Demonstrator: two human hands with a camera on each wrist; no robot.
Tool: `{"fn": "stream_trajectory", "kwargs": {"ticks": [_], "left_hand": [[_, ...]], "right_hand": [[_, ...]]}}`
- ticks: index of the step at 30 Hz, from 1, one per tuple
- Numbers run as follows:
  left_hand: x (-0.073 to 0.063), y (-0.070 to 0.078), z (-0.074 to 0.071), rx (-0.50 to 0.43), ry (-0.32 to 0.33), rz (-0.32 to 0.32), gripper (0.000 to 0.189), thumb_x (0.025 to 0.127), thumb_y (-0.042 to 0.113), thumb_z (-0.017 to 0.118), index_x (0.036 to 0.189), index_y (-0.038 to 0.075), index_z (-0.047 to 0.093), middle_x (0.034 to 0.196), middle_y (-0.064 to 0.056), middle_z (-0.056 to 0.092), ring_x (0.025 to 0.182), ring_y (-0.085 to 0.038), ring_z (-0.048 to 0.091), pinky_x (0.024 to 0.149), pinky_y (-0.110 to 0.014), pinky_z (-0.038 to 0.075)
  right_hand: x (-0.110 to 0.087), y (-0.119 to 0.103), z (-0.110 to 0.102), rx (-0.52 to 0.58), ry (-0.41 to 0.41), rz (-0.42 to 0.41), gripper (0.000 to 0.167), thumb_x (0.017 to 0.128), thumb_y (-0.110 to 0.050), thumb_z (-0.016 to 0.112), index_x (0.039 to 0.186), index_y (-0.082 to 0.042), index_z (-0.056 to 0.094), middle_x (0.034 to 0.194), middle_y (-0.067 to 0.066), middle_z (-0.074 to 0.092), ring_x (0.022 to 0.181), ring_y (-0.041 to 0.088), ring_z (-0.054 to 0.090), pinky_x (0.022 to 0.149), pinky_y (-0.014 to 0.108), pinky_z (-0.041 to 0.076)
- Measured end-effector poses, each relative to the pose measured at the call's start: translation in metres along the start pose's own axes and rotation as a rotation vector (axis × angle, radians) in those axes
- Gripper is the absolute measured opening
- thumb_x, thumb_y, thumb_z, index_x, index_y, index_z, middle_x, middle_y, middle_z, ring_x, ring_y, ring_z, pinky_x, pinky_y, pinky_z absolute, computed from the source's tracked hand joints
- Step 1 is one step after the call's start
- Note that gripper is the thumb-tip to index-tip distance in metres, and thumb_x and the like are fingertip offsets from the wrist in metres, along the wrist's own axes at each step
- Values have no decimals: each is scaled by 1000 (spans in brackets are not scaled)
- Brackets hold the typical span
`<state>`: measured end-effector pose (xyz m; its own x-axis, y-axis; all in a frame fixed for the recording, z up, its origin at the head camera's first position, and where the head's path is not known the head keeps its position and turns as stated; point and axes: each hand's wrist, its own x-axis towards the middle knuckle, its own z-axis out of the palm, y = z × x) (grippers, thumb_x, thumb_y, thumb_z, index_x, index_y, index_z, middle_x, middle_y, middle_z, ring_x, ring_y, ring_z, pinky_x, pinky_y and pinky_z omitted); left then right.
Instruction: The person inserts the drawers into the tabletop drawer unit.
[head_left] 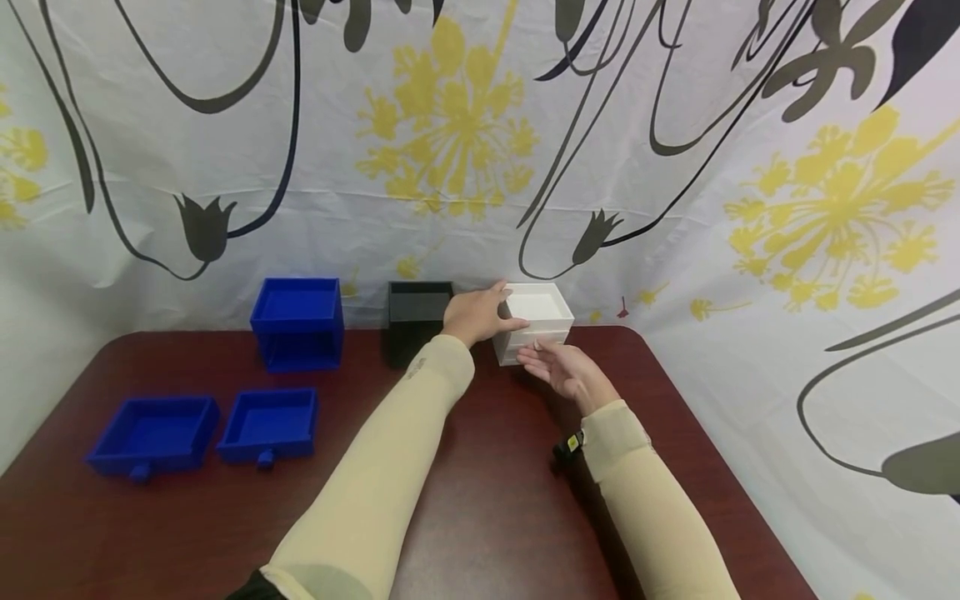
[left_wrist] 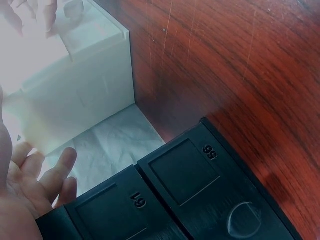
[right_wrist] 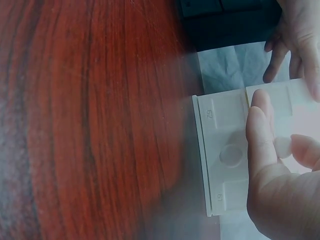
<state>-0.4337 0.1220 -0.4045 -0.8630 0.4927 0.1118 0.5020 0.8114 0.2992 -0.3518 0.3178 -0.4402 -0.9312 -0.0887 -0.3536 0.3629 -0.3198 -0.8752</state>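
Note:
A small white drawer box (head_left: 536, 307) stands near the back edge of the table, its drawer fronts facing me. My left hand (head_left: 476, 315) holds it at the top left, thumb on the front top edge and forefinger reaching toward the back corner. Other fingers (left_wrist: 60, 167) of that hand are spread beside the box's side. At the front, my right hand (head_left: 570, 372) pinches the round knob (right_wrist: 283, 147) of the upper drawer between thumb and fingers. The lower drawer (right_wrist: 212, 165), with its own round knob, looks closed.
A black drawer box (head_left: 420, 305) stands left of the white one. Farther left is a blue box frame (head_left: 296, 302) with an open front. Two blue drawers (head_left: 153, 429) lie in front of it on the dark red table (head_left: 480, 517). Patterned cloth (head_left: 337, 225) hangs behind.

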Motion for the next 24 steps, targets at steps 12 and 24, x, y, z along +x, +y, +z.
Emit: {"fn": "stream_trajectory", "kwargs": {"ticks": [12, 24], "left_hand": [[0, 0, -3, -10, -22, 2, 89, 86, 82, 52, 159, 33, 37, 167, 13, 21, 121, -24, 61, 69, -33, 51], [0, -2, -27, -211, -46, 157, 69, 102, 48, 58, 158, 13, 38, 169, -3, 20, 149, -27, 33, 118, -42, 32]], "right_hand": [[8, 1, 2, 23, 78, 29, 22, 110, -18, 48, 117, 2, 55, 102, 12, 72, 97, 21, 72, 91, 32, 56], [7, 1, 9, 0, 157, 16, 23, 109, -21, 49, 116, 1, 53, 100, 12, 71, 92, 20, 72, 95, 35, 54]]}}
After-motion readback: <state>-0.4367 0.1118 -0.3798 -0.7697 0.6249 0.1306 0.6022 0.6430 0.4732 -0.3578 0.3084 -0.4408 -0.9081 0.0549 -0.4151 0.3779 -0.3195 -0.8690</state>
